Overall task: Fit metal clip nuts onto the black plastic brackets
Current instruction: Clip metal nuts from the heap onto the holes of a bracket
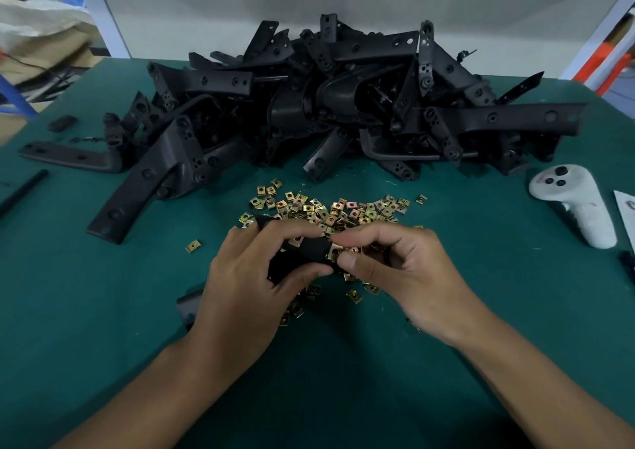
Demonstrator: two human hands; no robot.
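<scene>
Both forearms reach in from the near edge of the green tabletop (103,311). Left hand (247,283) curls its grip around a black plastic bracket (305,254), held just above the tabletop — the right hand (395,270) pinches a metal clip nut (334,252) between thumb and forefinger at the bracket's right end, touching it. Loose clip nuts (330,208) lie scattered just beyond and beneath the hands. Farther back sits a big heap of black brackets (326,104). A white controller (577,204) rests at right — a black rod (24,190) at left.
</scene>
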